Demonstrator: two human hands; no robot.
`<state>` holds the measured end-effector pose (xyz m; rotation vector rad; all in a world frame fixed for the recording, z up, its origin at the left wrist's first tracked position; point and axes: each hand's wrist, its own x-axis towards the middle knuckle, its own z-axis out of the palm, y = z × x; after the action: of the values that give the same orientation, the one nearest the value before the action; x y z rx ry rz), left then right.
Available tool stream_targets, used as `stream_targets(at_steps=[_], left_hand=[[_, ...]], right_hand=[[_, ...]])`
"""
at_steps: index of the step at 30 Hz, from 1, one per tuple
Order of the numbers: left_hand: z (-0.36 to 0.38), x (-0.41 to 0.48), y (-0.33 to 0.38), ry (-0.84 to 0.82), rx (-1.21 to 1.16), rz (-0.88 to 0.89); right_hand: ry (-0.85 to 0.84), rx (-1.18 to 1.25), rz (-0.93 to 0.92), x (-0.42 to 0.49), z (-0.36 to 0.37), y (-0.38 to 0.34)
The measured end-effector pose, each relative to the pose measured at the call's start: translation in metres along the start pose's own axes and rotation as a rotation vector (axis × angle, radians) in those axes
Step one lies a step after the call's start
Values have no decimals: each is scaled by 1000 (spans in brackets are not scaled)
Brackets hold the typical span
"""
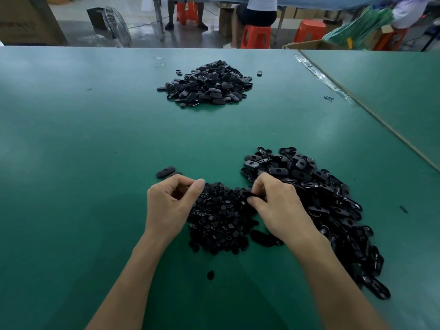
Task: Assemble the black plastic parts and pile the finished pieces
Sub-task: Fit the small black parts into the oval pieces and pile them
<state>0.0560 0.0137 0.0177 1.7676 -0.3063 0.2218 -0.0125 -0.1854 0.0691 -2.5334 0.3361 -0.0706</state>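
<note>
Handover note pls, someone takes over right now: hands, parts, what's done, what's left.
The left hand has fingers curled over the round-part pile; unclear if it holds one.
The right hand pinches a black part beside the oval pile.
Done: the far pile looks like finished pieces.
Left: both near piles are large; the held part is not yet piled.

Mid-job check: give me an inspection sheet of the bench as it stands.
Surface: green table, taped seam at right.
Job's things: pile of round parts; pile of oval shells; far pile of pieces.
Clutter: two loose ovals; one stray piece.
Hands: right hand pinches a black part; left hand curled, contents unclear.
Cables: nothing seen on the table.
Surroundings: orange stools, floor fan, seated people.
</note>
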Motion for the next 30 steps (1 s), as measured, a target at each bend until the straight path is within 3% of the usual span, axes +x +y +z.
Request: stream_targets(at_steps=[7, 21, 25, 28, 30], left_hand=[[1, -9, 2, -161, -152, -72], [0, -6, 2, -185, -344, -208], [-3, -5, -1, -162, -355, -212], [-5, -4, -3, -129, -402, -235], [-5, -4, -4, -116, -422, -238]], right_hand=[[-50, 418, -133, -4, 15, -27], [45, 652, -60, -5, 35, -28], [119, 431, -68, -7, 36, -25], [-5, -46, -130, -8, 35, -22], [-96, -159, -120, -10, 36, -21]])
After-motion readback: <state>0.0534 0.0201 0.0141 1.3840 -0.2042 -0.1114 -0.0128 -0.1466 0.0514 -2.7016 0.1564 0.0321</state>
